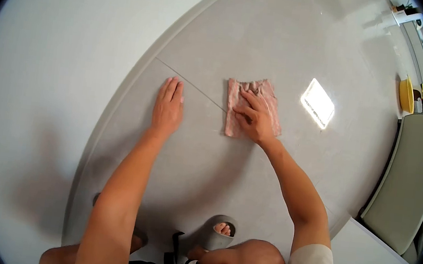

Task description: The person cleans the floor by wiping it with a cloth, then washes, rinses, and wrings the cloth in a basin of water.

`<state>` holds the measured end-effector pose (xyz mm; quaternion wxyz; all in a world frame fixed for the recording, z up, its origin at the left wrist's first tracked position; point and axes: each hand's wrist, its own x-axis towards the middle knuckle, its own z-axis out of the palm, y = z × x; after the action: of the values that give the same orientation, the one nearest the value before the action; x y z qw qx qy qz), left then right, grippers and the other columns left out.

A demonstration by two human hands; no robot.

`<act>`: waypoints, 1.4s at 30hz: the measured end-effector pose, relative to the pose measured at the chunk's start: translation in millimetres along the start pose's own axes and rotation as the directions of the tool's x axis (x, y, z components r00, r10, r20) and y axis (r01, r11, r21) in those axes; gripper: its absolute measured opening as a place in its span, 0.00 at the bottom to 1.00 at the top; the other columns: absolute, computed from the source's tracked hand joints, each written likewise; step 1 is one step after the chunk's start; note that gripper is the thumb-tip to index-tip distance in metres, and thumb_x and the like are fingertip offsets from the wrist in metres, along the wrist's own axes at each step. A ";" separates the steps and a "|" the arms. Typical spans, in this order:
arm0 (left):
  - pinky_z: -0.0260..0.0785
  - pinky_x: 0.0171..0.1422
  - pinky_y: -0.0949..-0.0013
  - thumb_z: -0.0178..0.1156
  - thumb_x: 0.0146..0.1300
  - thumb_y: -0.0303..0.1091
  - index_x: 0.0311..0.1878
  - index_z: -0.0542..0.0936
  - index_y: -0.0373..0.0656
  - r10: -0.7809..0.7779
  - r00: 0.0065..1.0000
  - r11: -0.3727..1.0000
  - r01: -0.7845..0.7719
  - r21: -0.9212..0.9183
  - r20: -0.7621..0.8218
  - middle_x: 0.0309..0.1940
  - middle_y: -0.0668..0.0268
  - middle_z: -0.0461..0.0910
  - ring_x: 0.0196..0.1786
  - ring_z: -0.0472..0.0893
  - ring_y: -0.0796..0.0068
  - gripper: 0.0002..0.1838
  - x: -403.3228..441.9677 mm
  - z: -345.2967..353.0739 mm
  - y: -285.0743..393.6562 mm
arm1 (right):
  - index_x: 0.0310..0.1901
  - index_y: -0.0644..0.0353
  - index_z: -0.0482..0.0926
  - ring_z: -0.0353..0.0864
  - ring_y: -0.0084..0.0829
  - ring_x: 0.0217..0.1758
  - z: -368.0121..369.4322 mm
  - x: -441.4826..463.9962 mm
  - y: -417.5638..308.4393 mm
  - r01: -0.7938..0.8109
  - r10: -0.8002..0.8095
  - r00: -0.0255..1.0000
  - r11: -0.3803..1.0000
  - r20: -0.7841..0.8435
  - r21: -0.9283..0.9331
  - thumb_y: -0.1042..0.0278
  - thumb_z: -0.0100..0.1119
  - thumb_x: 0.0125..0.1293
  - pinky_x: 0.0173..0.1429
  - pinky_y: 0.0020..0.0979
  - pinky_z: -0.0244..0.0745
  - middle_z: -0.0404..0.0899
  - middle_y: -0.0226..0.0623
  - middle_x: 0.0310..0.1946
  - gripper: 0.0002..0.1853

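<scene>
A pink patterned cloth [272,105] lies spread on the shiny grey tiled floor [263,44], its far edge rumpled. My right hand [256,117] presses down on it with bent fingers, and folds bunch up around the fingertips. To the left of the cloth, my left hand [168,107] rests palm down on the tile, fingers stretched out, with nothing in it. A thin tile joint [191,84] runs between that hand and the cloth.
A white wall [47,61] with a skirting edge curves along the left. On the right stand a grey-green padded seat [407,175] and a yellow basin [406,95]. My slippered foot [218,232] is close below. Bright light reflects off the floor.
</scene>
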<state>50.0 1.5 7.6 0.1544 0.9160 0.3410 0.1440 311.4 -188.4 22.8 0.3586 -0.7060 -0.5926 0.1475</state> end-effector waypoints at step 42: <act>0.63 0.84 0.48 0.59 0.70 0.25 0.72 0.76 0.37 0.041 0.993 0.999 -0.043 -0.008 -0.106 0.76 0.51 0.72 0.80 0.68 0.47 0.27 14.6 -5.6 -12.0 | 0.37 0.52 0.84 0.62 0.48 0.85 -6.8 13.6 -34.4 -0.229 0.268 0.945 0.952 0.188 -0.204 0.65 0.77 0.58 0.85 0.67 0.47 0.65 0.40 0.81 0.10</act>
<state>51.6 21.0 10.4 0.1376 0.9133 0.3286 0.1973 294.1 -176.5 53.9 0.2065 -0.7848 -0.5444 0.2125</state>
